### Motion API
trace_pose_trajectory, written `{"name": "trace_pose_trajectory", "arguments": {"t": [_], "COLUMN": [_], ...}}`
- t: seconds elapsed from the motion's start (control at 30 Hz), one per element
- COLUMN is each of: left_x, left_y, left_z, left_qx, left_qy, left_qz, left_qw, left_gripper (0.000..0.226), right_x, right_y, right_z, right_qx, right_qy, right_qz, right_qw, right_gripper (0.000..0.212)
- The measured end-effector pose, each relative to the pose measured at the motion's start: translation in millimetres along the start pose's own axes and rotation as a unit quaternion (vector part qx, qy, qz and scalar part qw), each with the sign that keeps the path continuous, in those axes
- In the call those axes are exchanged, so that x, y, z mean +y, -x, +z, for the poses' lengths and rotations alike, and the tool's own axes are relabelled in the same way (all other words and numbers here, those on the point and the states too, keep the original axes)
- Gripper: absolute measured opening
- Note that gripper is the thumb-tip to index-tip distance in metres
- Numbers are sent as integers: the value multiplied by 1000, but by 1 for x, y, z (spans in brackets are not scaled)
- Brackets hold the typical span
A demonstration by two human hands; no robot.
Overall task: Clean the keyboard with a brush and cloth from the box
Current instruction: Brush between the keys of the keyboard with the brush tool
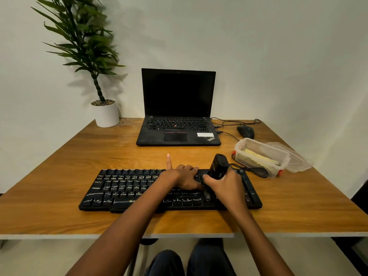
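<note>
I see the keyboard (123,188) near the front of the desk (59,176). The right hand (225,186) is clamped round the black brush (218,166), bristles down on the right-hand keys, likely sweeping. The left hand (181,178) rests beside it, I think to steady the board, forefinger straight. Whether the bent fingers grip, I cannot tell. The cloth (258,157) waits in the open box (278,154). The laptop (177,108) reads ThinkPad.

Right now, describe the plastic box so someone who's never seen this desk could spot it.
From the open laptop at the back of the wooden desk, look right and nearer, past the black mouse. The box is the clear open tub holding a yellow cloth; the clear lid beside it holds nothing.
</note>
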State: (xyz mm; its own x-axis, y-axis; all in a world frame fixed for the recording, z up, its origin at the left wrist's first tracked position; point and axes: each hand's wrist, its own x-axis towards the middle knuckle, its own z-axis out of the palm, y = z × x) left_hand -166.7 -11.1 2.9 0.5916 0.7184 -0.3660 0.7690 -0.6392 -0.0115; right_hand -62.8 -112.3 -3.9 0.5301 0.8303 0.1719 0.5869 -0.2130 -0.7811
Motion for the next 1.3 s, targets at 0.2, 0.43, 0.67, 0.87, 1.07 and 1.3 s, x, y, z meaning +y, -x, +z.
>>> {"name": "trace_pose_trajectory", "arguments": {"t": [0.2, 0.43, 0.67, 0.87, 1.07, 1.3], "left_x": [0, -1, -2, -2, -4, -40], "left_y": [0, 0, -2, -4, -6, 24], "left_z": [0, 0, 1, 2, 3, 27], "left_qx": [-1, -7, -9, -5, 2, 82], "left_qy": [1, 6, 10, 12, 16, 57], "left_qz": [-2, -2, -3, -2, 8, 52], "left_qw": [1000, 1000, 1000, 1000, 1000, 994], "left_gripper": [76, 75, 80, 80, 82, 125], "right_x": [5, 0, 17, 9, 32, 6], "right_y": [32, 6, 10, 17, 12, -17], "right_z": [1, -3, -25, -14, -44, -35], "right_qx": [-18, -20, -70, -33, 17, 14], "right_qy": [-19, -8, -26, -11, -33, -119], "right_qz": [21, -4, -9, -27, 16, -28], "right_qw": [999, 1000, 997, 999, 999, 992], "right_gripper": [24, 22, 20, 21, 24, 20]}}
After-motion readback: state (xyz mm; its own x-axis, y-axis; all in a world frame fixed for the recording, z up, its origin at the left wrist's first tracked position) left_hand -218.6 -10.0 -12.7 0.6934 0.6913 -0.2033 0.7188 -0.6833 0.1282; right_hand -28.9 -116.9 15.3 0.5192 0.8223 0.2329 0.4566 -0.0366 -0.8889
